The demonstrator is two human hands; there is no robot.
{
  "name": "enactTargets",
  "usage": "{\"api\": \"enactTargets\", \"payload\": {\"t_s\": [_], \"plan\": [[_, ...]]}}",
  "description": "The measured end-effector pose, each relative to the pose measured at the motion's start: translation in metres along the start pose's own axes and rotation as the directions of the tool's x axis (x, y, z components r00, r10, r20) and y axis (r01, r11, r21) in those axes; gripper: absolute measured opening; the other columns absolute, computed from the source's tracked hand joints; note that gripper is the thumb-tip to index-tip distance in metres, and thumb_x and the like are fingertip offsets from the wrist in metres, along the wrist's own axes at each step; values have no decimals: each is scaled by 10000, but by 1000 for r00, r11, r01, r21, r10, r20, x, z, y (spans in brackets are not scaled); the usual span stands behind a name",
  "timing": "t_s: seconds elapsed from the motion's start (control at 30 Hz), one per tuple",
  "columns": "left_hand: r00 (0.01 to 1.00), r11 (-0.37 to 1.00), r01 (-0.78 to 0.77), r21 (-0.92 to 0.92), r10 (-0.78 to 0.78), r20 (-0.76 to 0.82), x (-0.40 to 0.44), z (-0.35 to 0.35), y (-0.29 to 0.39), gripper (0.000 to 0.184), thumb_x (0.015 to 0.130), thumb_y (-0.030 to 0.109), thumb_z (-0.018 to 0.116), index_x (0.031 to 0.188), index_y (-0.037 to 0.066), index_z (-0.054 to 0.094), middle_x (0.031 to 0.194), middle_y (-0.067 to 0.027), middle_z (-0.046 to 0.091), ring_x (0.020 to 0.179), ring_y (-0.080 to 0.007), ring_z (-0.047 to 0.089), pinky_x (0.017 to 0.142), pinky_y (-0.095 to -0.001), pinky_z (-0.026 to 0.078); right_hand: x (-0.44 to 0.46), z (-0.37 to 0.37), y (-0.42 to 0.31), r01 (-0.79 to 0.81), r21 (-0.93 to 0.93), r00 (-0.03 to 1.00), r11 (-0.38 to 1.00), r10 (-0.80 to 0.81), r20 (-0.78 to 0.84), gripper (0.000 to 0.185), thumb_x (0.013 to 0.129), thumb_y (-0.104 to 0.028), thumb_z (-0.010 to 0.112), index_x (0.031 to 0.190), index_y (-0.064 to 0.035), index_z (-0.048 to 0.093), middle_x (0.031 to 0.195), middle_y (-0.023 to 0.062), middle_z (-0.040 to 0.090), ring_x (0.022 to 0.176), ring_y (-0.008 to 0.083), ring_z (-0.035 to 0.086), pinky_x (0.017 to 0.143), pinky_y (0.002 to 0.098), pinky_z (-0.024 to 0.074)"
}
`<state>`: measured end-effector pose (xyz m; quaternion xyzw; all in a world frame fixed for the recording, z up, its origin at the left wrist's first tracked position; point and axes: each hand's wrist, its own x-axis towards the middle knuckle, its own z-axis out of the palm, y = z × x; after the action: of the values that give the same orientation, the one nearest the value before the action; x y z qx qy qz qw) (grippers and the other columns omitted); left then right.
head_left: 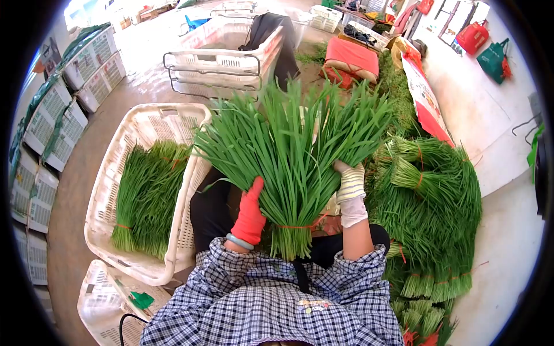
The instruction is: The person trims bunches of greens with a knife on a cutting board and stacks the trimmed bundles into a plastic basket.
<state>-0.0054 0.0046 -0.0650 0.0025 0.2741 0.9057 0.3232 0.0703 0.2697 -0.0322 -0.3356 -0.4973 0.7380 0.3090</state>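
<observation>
In front of my lap stands a large bundle of garlic chives, its leaves fanned out upward and its pale stem ends pointing down. An orange-red tie goes round it near the bottom. My left hand, in a red glove, grips the bundle's left side. On the right, my right hand, in a striped glove with bare-looking fingertips, holds the leaves. The leaves hide part of the fingers of both hands.
To the left, a white plastic crate holds tied chives. A tall heap of tied bundles lies along the wall at right. Stacked crates line the far left; a metal-handled crate stands ahead, near a red cushion.
</observation>
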Motion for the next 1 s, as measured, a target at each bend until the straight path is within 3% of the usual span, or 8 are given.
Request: {"api": "enactTargets", "payload": {"t_s": [0.13, 0.27, 0.37, 0.5, 0.7, 0.87, 0.97, 1.0], "plan": [[999, 999, 28, 15, -27, -31, 4, -15, -9, 489, 952, 301, 638, 1354, 49, 519, 1264, -89, 624, 1098, -253, 640, 930, -408, 543, 43, -25, 55, -240, 444, 966, 863, 169, 193, 298, 966, -113, 487, 1226, 22, 541, 1147, 141, 674, 1000, 246, 657, 817, 351, 579], [997, 997, 72, 0, -72, 12, 2, -19, -11, 481, 957, 292, 628, 1356, 48, 518, 1267, -89, 621, 1106, -252, 636, 940, -407, 538, 30, -17, 45, -440, 659, 893, 610, 372, 253, 519, 872, -125, 678, 1323, 24, 468, 1273, 189, 596, 1068, 281, 625, 895, 387, 551], [994, 994, 100, 51, -101, 32, -12, -3, -5, 474, 957, 271, 625, 1360, 49, 513, 1255, -88, 625, 1095, -249, 640, 934, -397, 538, -50, 32, -2, -7, 152, 969, 988, -31, 246, 857, 810, -98, 729, 1495, -52, 216, 1364, 177, 499, 1178, 270, 541, 975, 393, 487], [996, 993, 41, 112, -50, 72, -17, 8, -3, 481, 914, 223, 692, 1329, 40, 533, 1233, -59, 631, 1112, -213, 609, 960, -359, 488, -100, 70, -28, 148, -260, 962, 954, -78, 262, 1123, 769, -106, 749, 1555, -64, -52, 1476, 191, 374, 1285, 310, 445, 1121, 420, 332], [990, 931, -134, 340, 112, 85, -31, 23, 1, 425, 920, 192, 683, 1297, 38, 564, 1225, -47, 633, 1102, -195, 607, 947, -347, 486, -122, 93, -30, 445, -547, 888, 709, -269, 373, 1087, 738, -176, 731, 1544, -23, 18, 1495, 196, 347, 1386, 304, 309, 1183, 440, 111], [992, 970, -85, 227, 103, -69, -20, 20, 17, 449, 972, 245, 611, 1363, 51, 507, 1266, -53, 608, 1101, -196, 619, 929, -350, 520, -61, 54, -10, 376, -340, 926, 862, -354, 129, 853, 741, 67, 691, 1461, 19, 237, 1277, 158, 572, 1103, 247, 587, 959, 307, 504], [988, 962, -152, 227, 156, -1, -13, 11, 23, 447, 987, 287, 589, 1356, 47, 514, 1237, -60, 627, 1080, -199, 634, 917, -355, 533, -34, 40, 5, 303, -218, 953, 928, -291, 85, 766, 753, -18, 747, 1392, 38, 329, 1305, 185, 574, 1145, 283, 586, 1018, 346, 461], [992, 969, -129, 209, 127, 25, -10, 11, 24, 450, 989, 299, 583, 1354, 44, 516, 1230, -65, 633, 1073, -202, 640, 912, -357, 539, -25, 34, 12, 323, -406, 944, 855, -321, 76, 1032, 685, -29, 733, 1500, 86, 110, 1301, 244, 547, 1128, 287, 585, 1007, 308, 461]]}}
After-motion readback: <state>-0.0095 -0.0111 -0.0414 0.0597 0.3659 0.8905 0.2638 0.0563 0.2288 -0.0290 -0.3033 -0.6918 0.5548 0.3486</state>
